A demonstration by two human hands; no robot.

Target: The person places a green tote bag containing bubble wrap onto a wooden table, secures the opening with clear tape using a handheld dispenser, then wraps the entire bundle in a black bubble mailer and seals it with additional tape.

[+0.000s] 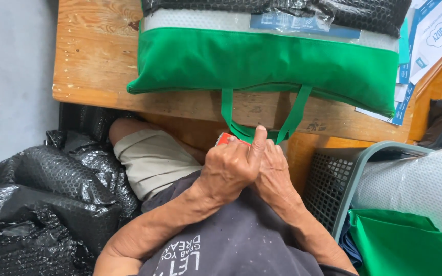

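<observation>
Gripping is shared: left hand (227, 171) is curled shut around a small red item (226, 138), thumb raised against the green handle loop (241, 130); only a corner of the item shows, so its kind cannot be told. Right hand (274, 171) is pressed against the left, fingers folded under; whether anything is held there cannot be told. Both sit just below the wooden table (93, 56) edge, where the green zip bag (267, 64) lies with its loop hanging over.

Risks, as judged:
- Bag could be dragged off the edge if the loop is pulled.
- Red item could be dropped into black bubble wrap (42, 194) or the grey basket (333, 179) and lost.
- Papers (436, 36) beside the bag could be swept off.
</observation>
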